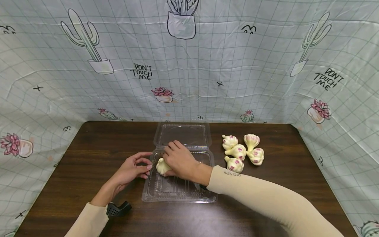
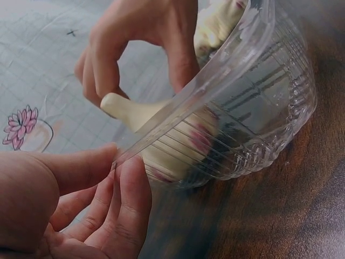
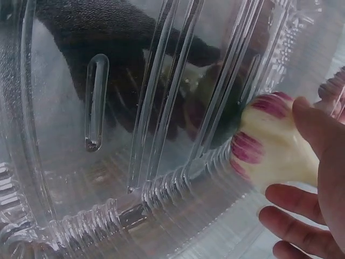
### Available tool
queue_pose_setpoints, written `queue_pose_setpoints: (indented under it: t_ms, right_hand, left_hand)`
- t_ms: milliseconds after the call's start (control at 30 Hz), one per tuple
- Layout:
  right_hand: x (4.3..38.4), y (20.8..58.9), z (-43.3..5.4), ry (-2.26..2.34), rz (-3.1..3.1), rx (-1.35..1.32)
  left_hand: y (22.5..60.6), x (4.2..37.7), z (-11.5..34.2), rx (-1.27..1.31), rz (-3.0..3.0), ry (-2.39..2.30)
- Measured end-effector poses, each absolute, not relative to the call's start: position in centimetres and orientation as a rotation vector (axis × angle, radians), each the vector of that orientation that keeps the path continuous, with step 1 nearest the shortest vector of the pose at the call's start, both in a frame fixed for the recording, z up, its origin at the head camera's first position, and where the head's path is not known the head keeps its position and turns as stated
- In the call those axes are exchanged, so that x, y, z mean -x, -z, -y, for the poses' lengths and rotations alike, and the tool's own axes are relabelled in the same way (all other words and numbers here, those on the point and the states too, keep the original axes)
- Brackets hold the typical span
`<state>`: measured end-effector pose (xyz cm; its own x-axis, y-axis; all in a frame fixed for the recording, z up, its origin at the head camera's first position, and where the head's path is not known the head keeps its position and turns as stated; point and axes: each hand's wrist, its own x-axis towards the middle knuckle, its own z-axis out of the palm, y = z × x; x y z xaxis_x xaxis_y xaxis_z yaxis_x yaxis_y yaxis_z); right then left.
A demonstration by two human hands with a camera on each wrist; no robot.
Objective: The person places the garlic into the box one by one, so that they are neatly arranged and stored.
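A clear plastic clamshell container (image 1: pixel 180 197) lies with its lid (image 1: pixel 183 135) folded back, away from me. My left hand (image 1: pixel 130 171) pinches the rim at the container's left side between thumb and fingers, as the left wrist view shows. Inside, near that same side, my right hand (image 1: pixel 181 162) holds a garlic bulb (image 1: pixel 161 167) with purple patches. Its thumb (image 3: pixel 307 121) lies on the bulb in the right wrist view, fingers on the other side. The bulb's stem end sticks up beside the rim in the left wrist view.
Several more garlic bulbs (image 1: pixel 239 152) sit in a cluster on the dark wooden table (image 1: pixel 88 158), right of the container. A cactus-print cloth (image 1: pixel 189 72) hangs behind and at both sides. A black device (image 1: pixel 119 209) is strapped at the left wrist.
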<state>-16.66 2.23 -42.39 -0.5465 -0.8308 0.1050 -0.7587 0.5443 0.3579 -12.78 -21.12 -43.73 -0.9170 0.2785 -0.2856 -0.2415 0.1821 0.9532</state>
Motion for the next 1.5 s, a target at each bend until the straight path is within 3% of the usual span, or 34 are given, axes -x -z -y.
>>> queue_pose_setpoints:
  t_ms: [667, 1100, 1500]
  right_hand:
    - [16.6, 40.6, -4.5, 0.36, 2.498, -1.277]
    - [17.5, 38.9, -12.2, 0.055, 2.456, -1.107]
    - [16.2, 39.8, -19.5, -0.104, 2.58, -0.93]
  left_hand:
    - [43.8, 12.8, 21.0, -0.037, -2.056, -1.797]
    - [43.9, 12.7, 21.0, -0.037, -2.082, -1.779]
    - [44.0, 12.8, 21.0, -0.036, -2.083, -1.769]
